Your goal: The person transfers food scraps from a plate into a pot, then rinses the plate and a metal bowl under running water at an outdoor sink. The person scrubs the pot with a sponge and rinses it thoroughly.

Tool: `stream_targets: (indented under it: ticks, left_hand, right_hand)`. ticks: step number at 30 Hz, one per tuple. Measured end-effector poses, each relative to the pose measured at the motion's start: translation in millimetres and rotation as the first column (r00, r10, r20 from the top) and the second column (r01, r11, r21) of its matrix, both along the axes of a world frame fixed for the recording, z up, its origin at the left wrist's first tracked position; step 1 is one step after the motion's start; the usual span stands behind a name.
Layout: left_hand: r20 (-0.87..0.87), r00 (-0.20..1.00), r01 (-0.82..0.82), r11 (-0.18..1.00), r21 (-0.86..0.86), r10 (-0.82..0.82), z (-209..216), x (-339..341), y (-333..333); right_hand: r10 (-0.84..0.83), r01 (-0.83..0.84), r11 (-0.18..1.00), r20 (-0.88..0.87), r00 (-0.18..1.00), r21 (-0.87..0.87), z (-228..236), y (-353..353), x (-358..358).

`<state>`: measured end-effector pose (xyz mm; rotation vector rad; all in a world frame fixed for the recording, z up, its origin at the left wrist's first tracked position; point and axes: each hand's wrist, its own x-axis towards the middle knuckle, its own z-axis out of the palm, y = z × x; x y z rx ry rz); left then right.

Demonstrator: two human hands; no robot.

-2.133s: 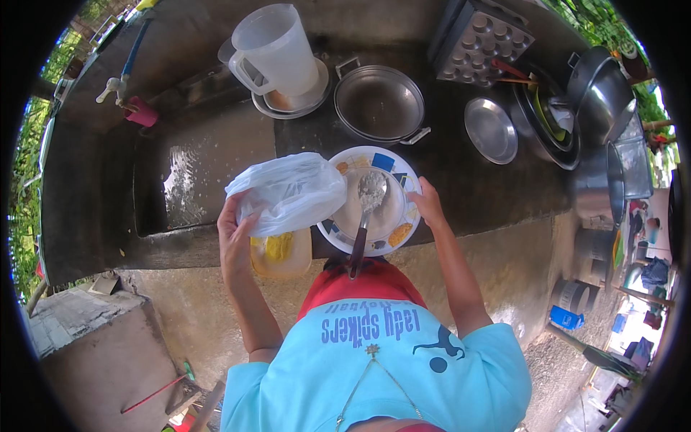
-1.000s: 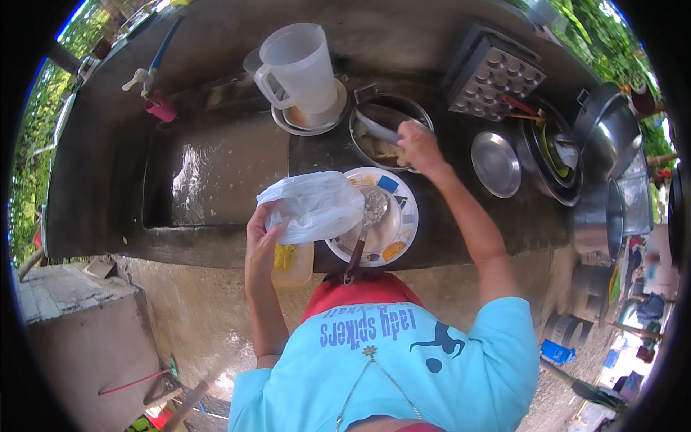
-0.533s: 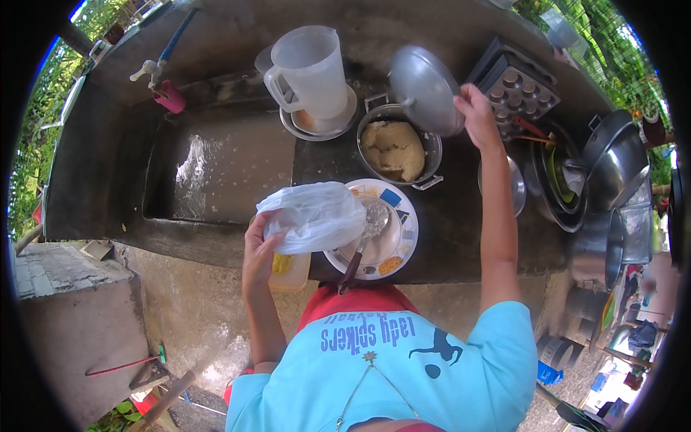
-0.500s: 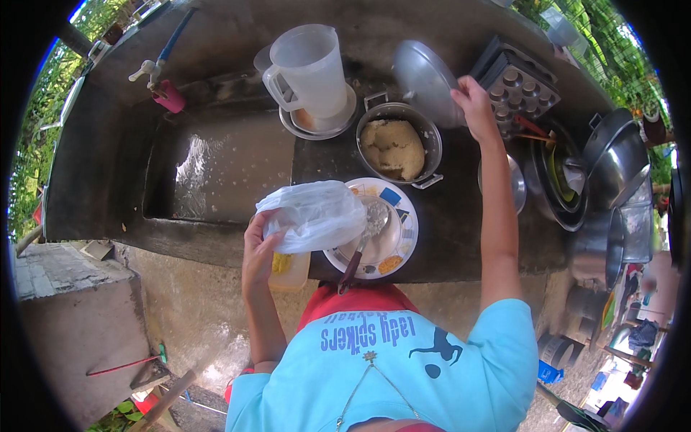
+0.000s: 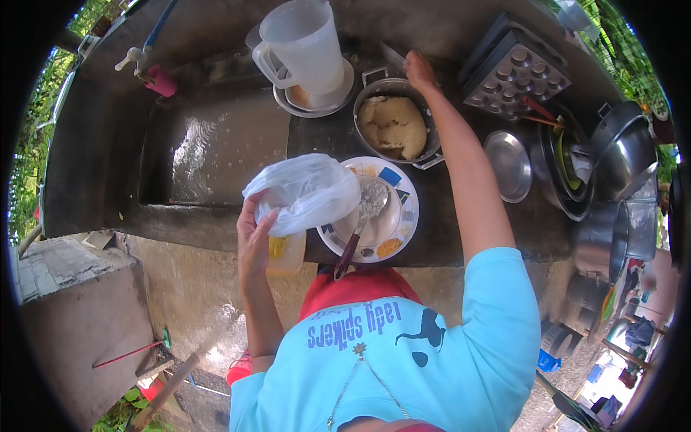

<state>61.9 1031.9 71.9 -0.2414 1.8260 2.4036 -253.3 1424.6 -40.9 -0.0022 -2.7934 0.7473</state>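
The left hand (image 5: 253, 234) grips the plastic bag (image 5: 306, 191) partly over the plate (image 5: 408, 194); sagging, it could catch the spoon (image 5: 348, 255). Beyond the open pot (image 5: 432, 144), the right hand (image 5: 420, 70) pinches the lid (image 5: 392, 57), which a loose hold could drop.

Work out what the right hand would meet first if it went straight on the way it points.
Most likely the back wall behind the counter, though the metal lid in the right hand might touch it first; depth there is unclear.
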Motion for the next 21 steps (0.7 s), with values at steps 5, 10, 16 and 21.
stream_targets:
  ticks: [5,10,16,21]
  left_hand:
    - [-0.019,0.998,-0.059,0.995,0.08,0.061,3.9,-3.1,-0.7]
    - [-0.029,0.999,0.024,0.996,0.08,-0.022,3.4,-7.3,1.2]
    - [-0.101,0.995,0.0,1.0,0.009,0.001,-8.0,-10.8,1.1]
    - [-0.288,0.958,-0.054,0.98,-0.191,-0.004,-17.9,-10.1,21.4]
  right_hand:
    - [-0.039,0.038,0.995,0.0,0.999,-0.095,-22.9,-9.8,4.5]
    - [0.026,-0.025,0.984,-0.006,1.0,0.178,5.9,-20.1,23.0]
    - [0.562,-0.59,0.806,-0.243,0.791,-0.056,46.2,-74.4,170.4]
    - [0.513,-0.612,0.764,0.383,0.768,0.205,-11.7,-102.2,312.7]
